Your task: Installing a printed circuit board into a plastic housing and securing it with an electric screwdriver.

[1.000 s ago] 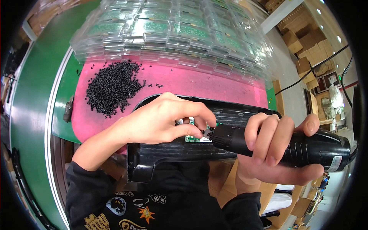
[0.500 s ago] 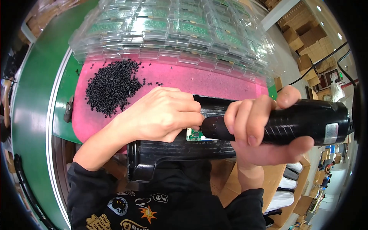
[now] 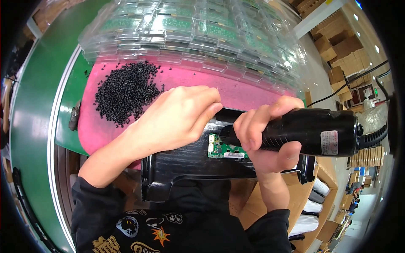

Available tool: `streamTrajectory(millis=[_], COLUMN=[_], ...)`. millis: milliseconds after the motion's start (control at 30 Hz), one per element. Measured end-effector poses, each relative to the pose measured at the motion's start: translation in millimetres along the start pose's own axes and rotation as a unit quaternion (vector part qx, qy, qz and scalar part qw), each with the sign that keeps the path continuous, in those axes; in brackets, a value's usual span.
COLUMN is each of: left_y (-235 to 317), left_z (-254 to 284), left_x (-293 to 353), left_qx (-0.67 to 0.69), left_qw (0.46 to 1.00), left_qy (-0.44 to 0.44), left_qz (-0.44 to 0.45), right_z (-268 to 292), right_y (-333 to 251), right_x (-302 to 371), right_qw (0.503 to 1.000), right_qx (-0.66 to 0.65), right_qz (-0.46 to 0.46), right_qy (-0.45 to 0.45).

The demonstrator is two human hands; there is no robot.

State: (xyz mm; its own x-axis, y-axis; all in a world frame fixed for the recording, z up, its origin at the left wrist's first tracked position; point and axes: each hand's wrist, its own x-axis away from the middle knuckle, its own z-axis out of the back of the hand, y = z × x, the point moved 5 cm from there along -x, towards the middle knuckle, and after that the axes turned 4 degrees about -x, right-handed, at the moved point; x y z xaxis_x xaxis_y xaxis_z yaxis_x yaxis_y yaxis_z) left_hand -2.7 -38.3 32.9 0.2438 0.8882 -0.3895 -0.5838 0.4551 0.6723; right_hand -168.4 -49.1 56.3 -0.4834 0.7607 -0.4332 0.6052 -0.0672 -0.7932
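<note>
My right hand (image 3: 270,139) grips a black electric screwdriver (image 3: 312,131), held almost level with its tip pointing left, over a small green circuit board (image 3: 223,148). The board sits in a black plastic housing (image 3: 185,168) that lies in front of me. My left hand (image 3: 177,118) rests on the housing with fingers curled next to the board and the tool's tip; whether it pinches anything is hidden.
A pink mat (image 3: 190,82) carries a heap of small black screws (image 3: 122,90). Behind it stands a stack of clear plastic trays (image 3: 202,33) with green boards. A green conveyor belt (image 3: 33,101) runs at the left. Cardboard boxes (image 3: 341,63) stand at the right.
The screwdriver has tilted and moved up and left, its tip now over the board. My left hand shifted slightly up; the green board shows more.
</note>
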Motion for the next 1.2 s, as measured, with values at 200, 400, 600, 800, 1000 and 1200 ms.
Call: streamTrajectory(millis=[200, 400, 600, 800, 1000, 1200], left_y=[-3.2, -3.0, -2.3, -0.5, 1.3, -0.9], left_z=[-8.9, -9.6, -9.3, -9.1, -8.1, -9.7], left_x=[1.7, 3.2, 3.7, 3.2, 3.9, 3.2], left_qx=[-0.034, -0.041, -0.035, -0.043, -0.04, -0.012], left_qw=[0.999, 0.998, 0.999, 0.997, 0.998, 0.996], left_qy=[-0.032, -0.045, -0.035, -0.067, -0.05, -0.089], left_qz=[-0.023, -0.018, -0.024, -0.017, -0.02, -0.026], right_z=[-7.1, -5.0, -8.9, -7.9, -12.1, -4.1], right_y=[5.6, 7.1, -0.6, 6.1, 19.4, 21.4], right_x=[-5.7, -6.1, -6.9, -6.5, -18.5, -16.1], right_qw=[0.98, 0.976, 0.98, 0.982, 0.986, 0.989], right_qx=[0.195, 0.215, 0.184, 0.181, 0.167, 0.144], right_qz=[0.011, -0.007, 0.034, 0.012, -0.022, 0.035], right_qy=[0.045, 0.027, 0.068, 0.061, -0.004, 0.026])
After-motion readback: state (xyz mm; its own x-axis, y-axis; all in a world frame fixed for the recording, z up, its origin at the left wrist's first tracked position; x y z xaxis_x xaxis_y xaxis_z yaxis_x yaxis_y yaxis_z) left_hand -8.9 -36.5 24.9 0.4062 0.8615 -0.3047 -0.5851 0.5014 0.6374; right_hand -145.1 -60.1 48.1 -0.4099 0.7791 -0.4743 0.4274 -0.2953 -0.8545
